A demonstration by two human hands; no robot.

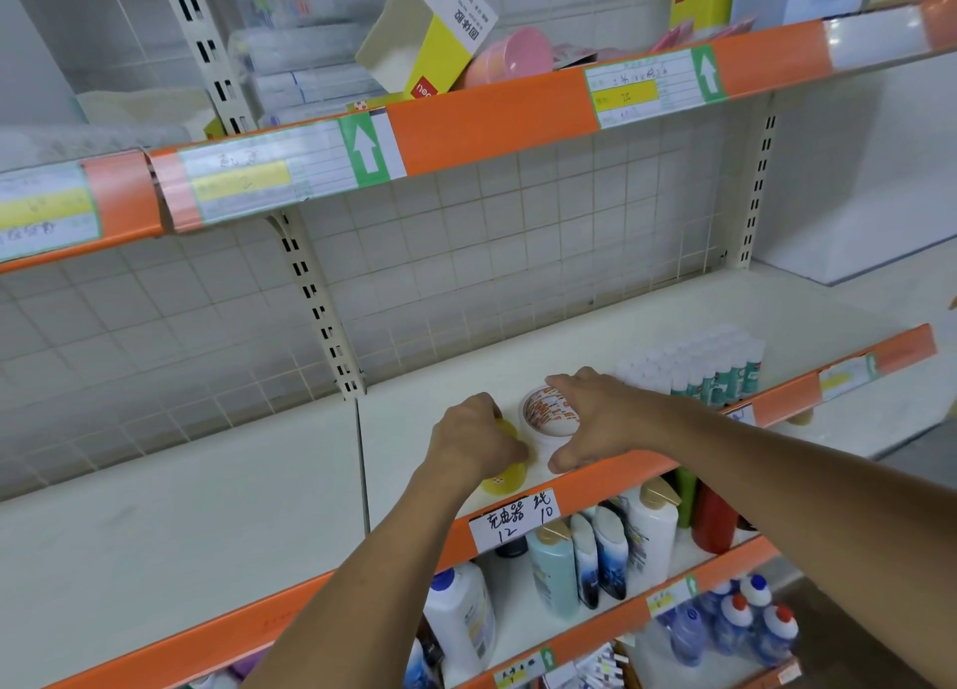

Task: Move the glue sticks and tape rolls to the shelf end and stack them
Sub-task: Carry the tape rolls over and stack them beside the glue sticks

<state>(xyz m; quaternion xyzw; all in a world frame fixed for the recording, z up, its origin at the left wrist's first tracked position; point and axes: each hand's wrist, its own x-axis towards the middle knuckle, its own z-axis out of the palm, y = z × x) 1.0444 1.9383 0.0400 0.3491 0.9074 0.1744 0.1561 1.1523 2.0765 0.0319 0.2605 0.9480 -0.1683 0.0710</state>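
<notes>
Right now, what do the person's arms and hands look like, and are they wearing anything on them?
Two bare forearms reach in from the bottom edge. The left hand and right hand wear no gloves, and no sleeves, watch or rings show.

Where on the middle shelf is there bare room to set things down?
Bare shelf runs behind both hands to the wire grid, and right of the glue sticks. Crowded at the front lip: left hand on the yellow tape roll, right hand around the white roll.
</notes>
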